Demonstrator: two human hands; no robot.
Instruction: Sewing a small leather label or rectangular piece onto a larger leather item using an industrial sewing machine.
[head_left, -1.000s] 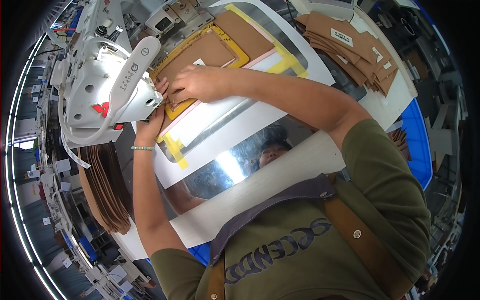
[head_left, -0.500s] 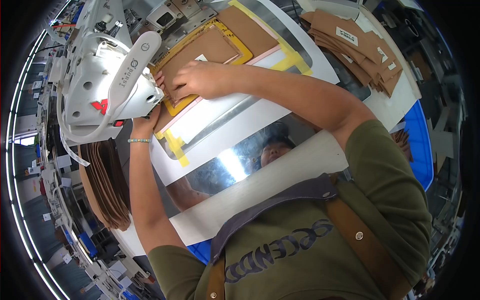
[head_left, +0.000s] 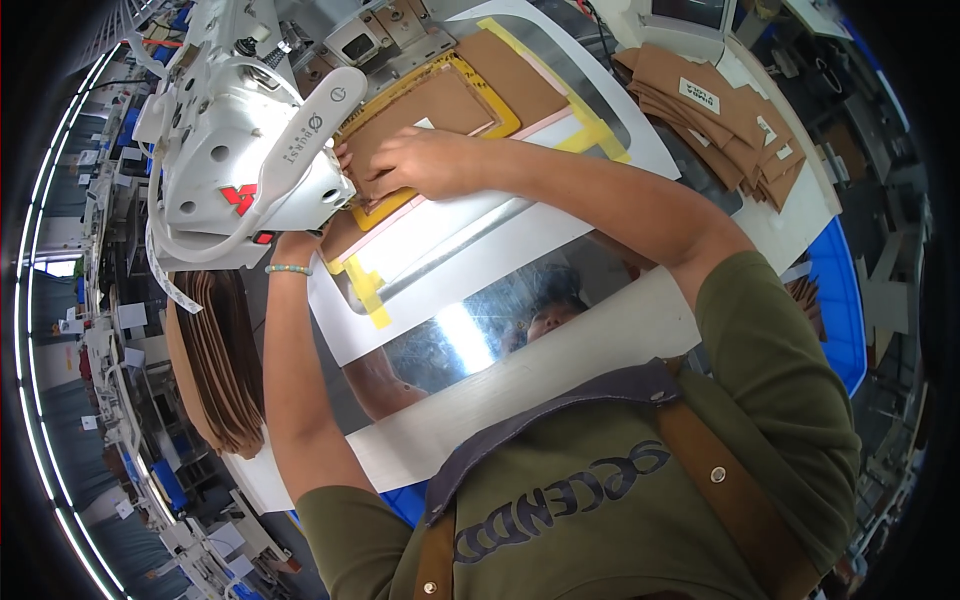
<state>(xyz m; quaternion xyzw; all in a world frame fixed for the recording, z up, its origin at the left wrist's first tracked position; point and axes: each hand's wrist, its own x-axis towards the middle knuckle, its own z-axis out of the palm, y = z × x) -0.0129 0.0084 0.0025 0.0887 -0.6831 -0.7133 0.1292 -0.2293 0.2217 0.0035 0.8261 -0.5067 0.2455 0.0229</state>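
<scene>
On a metal plate with a white sheet and yellow tape [head_left: 607, 142], a yellow frame [head_left: 500, 112] surrounds a brown piece [head_left: 440, 105] with a small white label. My right hand [head_left: 425, 162] lies over the frame's lower-left part, fingers bent, slightly apart, resting on the brown piece beside the white sewing machine head [head_left: 235, 150]. My left hand [head_left: 345, 158] is mostly hidden behind the machine head; some fingertips show near my right hand and the wrist shows below.
Stacked brown pieces [head_left: 720, 115] lie at the right, another upright stack [head_left: 210, 360] at the left. A blue bin [head_left: 845, 300] holding brown pieces is beside the table's right edge. A mirror-like metal surface [head_left: 470, 340] lies nearer me. Machine fittings [head_left: 370, 40] stand beyond the frame.
The machine head, frame and plate appear shifted slightly right in the view. My left wrist has risen in the picture and more of that hand is behind the machine. My right hand stays on the piece.
</scene>
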